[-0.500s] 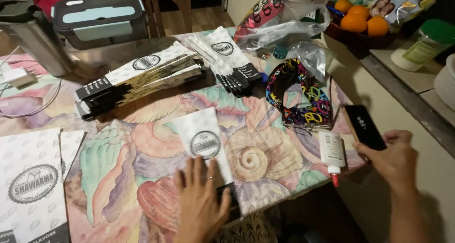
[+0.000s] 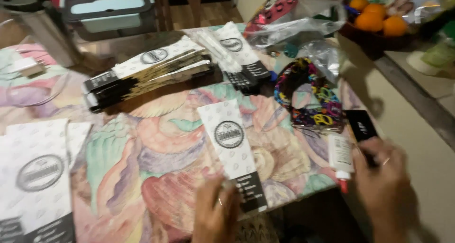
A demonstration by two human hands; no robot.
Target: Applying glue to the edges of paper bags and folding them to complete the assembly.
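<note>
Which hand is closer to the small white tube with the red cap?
Right. The right hand is just beside the white tube, nearly touching it; the left hand rests on the flat paper sleeve, farther left.

Matt printed paper sleeve (image 2: pixel 233 150), white with a black end, lies on a smooth cloth table cover (image 2: pixel 156 176) with a shell pattern. At three o'clock, a glossy black card (image 2: pixel 361 124) and a smooth white plastic tube (image 2: pixel 340 153). At twelve o'clock, crinkled clear plastic bags (image 2: pixel 303 27).
</note>
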